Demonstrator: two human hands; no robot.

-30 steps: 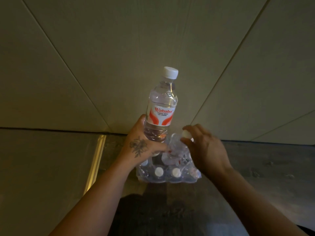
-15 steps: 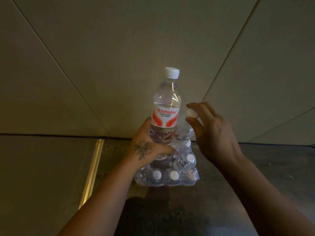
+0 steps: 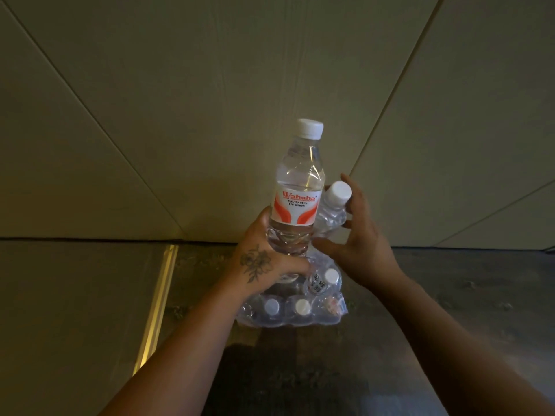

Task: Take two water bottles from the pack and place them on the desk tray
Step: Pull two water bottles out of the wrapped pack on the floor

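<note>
Both bottles up — second bottle [image 3: 332, 213] inside right-hand fingers [image 3: 356, 193].

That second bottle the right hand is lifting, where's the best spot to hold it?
Around the shoulder just under the white cap, coming from the right. The second bottle tilts with its cap up and rightward, and the labelled bottle in the left hand blocks its left side, where the right hand cannot wrap.

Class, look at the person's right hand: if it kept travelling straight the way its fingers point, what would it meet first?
The right hand points up and leftward at the second bottle it already touches; just beyond stands the labelled bottle, though depth between them is unclear.
</note>
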